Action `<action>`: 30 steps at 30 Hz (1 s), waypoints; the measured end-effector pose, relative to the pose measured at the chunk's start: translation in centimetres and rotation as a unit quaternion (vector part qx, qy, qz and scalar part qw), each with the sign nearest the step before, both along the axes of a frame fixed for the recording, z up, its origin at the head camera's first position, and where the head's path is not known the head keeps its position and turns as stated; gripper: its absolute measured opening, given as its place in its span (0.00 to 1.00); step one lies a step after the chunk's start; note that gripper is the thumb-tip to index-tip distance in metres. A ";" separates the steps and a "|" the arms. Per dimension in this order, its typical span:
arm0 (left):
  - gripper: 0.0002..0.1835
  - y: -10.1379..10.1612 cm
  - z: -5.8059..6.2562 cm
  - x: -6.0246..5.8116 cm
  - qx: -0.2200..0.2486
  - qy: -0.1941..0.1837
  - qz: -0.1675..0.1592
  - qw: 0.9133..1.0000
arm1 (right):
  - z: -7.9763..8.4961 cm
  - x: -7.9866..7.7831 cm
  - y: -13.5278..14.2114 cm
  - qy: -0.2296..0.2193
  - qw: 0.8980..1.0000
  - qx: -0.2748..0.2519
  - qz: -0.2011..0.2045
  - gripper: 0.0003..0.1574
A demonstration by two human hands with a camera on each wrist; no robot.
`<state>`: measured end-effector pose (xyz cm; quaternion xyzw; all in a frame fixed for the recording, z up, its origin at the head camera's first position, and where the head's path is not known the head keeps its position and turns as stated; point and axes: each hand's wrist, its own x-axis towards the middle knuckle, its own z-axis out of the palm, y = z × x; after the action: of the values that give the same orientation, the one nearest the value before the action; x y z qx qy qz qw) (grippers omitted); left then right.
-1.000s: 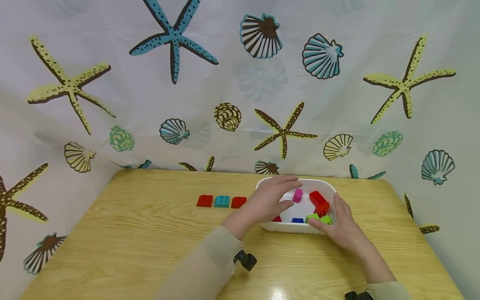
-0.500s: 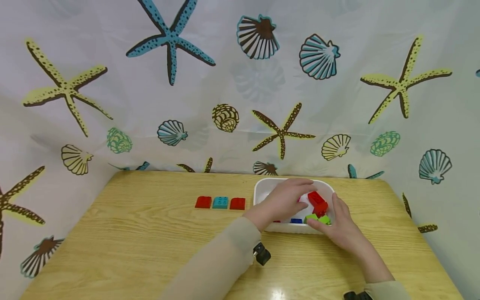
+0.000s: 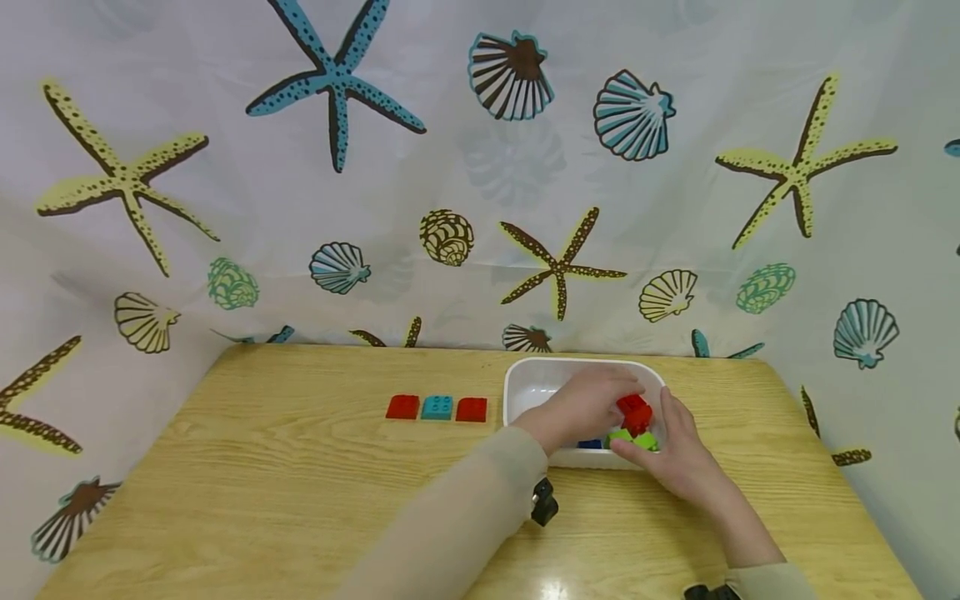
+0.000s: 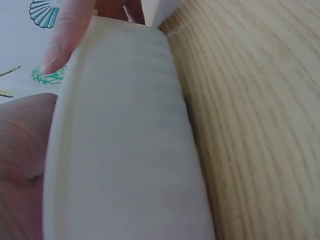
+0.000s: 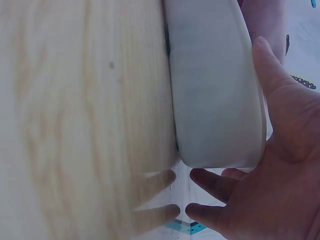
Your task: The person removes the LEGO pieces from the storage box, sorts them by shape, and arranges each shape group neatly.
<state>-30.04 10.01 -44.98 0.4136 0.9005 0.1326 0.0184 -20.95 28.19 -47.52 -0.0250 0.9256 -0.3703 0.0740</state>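
My left hand (image 3: 588, 404) reaches over the front wall into the white plastic tub (image 3: 528, 362). Its fingertips are right at the red toy building bricks (image 3: 636, 414) in the tub's right half; the palm hides what lies beneath. Two lime green bricks (image 3: 620, 436) and a blue brick (image 3: 590, 444) lie along the front wall. My right hand (image 3: 686, 454) holds the tub by its front right corner, thumb over the front rim and fingers along the right end. In the right wrist view, that thumb (image 5: 272, 67) lies against the rim.
On the wooden table (image 3: 300, 483), left of the tub, a red brick (image 3: 402, 407), a teal brick (image 3: 437, 407) and another red brick (image 3: 472, 409) stand in a row. Behind the table hangs a white curtain (image 3: 405, 183) printed with starfish and shells.
My left hand has moved right inside the tub, from its left half toward the red bricks, and now covers the pink brick seen before. The right hand keeps its place on the tub.
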 end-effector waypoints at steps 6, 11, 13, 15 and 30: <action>0.22 0.5 -1.1 -0.4 0.005 0.019 -0.012 1.000 | 0.0 0.1 -0.1 0.004 1.000 -0.008 0.006 0.84; 0.17 0.7 -1.7 -0.4 0.012 0.035 -0.009 0.999 | 0.1 -0.1 0.0 0.007 1.000 -0.007 0.009 0.84; 0.17 0.8 -1.9 -0.4 0.008 0.034 -0.002 0.999 | 0.1 -0.1 0.0 0.009 1.000 -0.007 0.008 0.84; 0.18 0.9 -2.0 -0.5 0.002 0.033 0.006 0.999 | 0.1 -0.1 0.0 0.009 1.000 -0.006 0.006 0.84; 0.20 1.1 -2.5 -0.4 -0.024 0.020 0.063 0.998 | -0.2 -0.2 0.1 0.008 1.000 0.010 -0.003 0.84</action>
<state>-30.47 11.07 -47.48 0.3581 0.9279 0.1034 0.0022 -21.15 28.33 -47.70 -0.0243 0.9297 -0.3615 0.0660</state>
